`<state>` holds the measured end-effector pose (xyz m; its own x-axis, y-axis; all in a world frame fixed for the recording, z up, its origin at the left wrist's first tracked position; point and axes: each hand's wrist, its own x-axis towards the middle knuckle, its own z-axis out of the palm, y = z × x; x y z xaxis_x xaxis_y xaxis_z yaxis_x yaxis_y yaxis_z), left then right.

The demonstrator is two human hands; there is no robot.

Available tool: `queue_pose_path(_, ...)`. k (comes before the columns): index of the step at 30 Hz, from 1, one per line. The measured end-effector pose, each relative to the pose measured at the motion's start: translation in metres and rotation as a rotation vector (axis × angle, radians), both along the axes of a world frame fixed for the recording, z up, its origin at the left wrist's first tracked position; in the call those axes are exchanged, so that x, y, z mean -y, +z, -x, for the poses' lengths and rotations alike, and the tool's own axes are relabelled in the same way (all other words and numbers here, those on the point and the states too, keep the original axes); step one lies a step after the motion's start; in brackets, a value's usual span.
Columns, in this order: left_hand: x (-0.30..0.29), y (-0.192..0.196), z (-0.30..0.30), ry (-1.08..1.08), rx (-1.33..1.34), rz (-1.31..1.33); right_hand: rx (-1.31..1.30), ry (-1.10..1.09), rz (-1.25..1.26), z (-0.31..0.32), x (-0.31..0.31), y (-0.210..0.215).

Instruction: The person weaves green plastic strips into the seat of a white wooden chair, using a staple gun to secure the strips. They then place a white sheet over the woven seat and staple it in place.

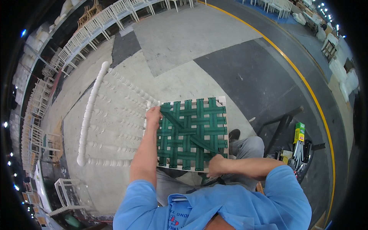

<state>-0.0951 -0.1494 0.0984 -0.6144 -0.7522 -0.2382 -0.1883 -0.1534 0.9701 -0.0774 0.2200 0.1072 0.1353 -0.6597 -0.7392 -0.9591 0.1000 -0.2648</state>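
Observation:
A white chair seat frame (224,100) lies in front of me, crossed by woven green webbing (186,143). A loose green strap (174,121) runs diagonally over the weave, from the far left corner to the near right corner. My left hand (154,116) is closed at the far left corner, by the strap's end, next to the chair back. My right hand (217,165) is closed around the strap at the near right corner. The white turned-spindle chair back (93,111) stretches out to the left of the seat. My right fingers are partly hidden.
On my right, a dark metal stand (281,128) is beside a holder of hand tools (298,153) with a green and yellow box (299,132). Rows of white chairs (97,27) line the far left. A yellow line (303,78) curves along the floor.

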Motion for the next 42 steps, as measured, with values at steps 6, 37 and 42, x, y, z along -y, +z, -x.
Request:
queue_pose_path(6, -0.021, 0.028, -0.037, -0.425, -0.078, -0.311, 0.537, -0.418, 0.475, 0.055, 0.006, 0.026)
queue_pose_path(37, -0.105, 0.026, -0.108, 0.049, -0.402, -0.24, 0.369, -0.455, 1.363, 0.068, 0.155, 0.076)
queue_pose_path(42, -0.124, 0.04, -0.099, 0.161, -0.337, 0.259, 0.365, -0.471, 1.304, 0.079, 0.156, 0.073)
